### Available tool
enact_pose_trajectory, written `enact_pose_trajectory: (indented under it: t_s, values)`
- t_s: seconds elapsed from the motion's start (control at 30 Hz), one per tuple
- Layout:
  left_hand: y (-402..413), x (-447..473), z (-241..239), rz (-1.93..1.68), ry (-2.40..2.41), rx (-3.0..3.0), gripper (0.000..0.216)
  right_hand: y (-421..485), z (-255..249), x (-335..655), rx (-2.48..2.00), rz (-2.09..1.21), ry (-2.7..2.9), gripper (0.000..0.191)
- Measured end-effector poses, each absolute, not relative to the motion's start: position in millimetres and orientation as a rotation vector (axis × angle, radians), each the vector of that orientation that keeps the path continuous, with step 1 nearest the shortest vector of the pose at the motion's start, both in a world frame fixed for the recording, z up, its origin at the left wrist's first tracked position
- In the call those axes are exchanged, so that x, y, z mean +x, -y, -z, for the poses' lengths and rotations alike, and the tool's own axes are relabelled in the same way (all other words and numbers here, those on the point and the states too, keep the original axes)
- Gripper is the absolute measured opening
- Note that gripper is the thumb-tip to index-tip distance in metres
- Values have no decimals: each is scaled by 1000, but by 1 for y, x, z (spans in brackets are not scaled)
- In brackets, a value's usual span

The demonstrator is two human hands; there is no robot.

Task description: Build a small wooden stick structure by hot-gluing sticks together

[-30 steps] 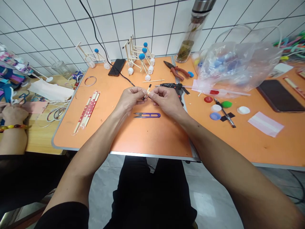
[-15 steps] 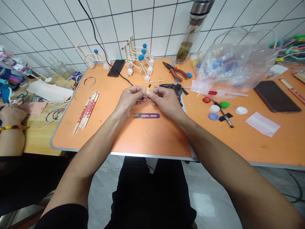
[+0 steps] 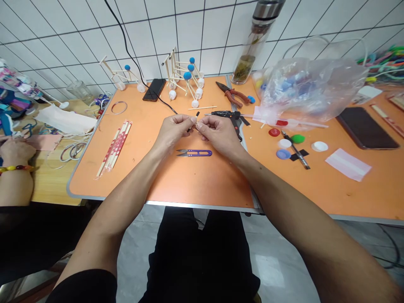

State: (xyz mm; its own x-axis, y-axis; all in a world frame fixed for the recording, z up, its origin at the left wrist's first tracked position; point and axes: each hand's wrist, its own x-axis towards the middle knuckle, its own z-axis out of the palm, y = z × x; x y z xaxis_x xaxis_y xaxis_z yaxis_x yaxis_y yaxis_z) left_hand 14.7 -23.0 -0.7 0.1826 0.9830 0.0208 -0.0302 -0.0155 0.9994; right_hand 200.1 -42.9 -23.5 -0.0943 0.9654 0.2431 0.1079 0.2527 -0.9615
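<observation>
Close together above the orange table, my left hand and my right hand pinch a short wooden stick between their fingertips. A black tip of the stick shows above the fingers; most of the rest is hidden. Both hands are closed, thumbs against fingers. Just below them lies a pair of purple thread snips, blades pointing left. A black glue gun rests behind my right hand, and a single wooden stick lies beyond the fingertips.
Stick frames with blue and white caps stand near the wall beside a phone. Pliers, a tea bottle and a plastic bag are at the back right. Wrapped chopsticks lie left. Another person's hand works far left.
My fingertips have closed in slightly around the stick, so less of its pale length shows. The things on the table have stayed put.
</observation>
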Motion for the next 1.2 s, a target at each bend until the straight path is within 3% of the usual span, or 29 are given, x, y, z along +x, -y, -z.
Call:
enact_pose_trajectory:
  t_s: [0.3, 0.57, 0.83, 1.03, 1.2]
  values:
    - [18, 12, 2, -1148, -1002, 1336, 45, 45, 22, 197, -1112, -1010, 1441, 25]
    - [14, 8, 1, -1201, -1044, 1311, 35, 48, 14, 196, -1125, -1014, 1408, 17]
    - [16, 6, -9, -1187, -1141, 1239, 35, 46, 19, 198, -1159, -1057, 1356, 30]
    - [13, 2, -10, -1189, -1144, 1196, 36, 45, 15, 204, -1139, -1091, 1284, 61]
    - [13, 1, -12, -1172, -1150, 1179, 36, 45, 15, 204, -1144, -1091, 1300, 53]
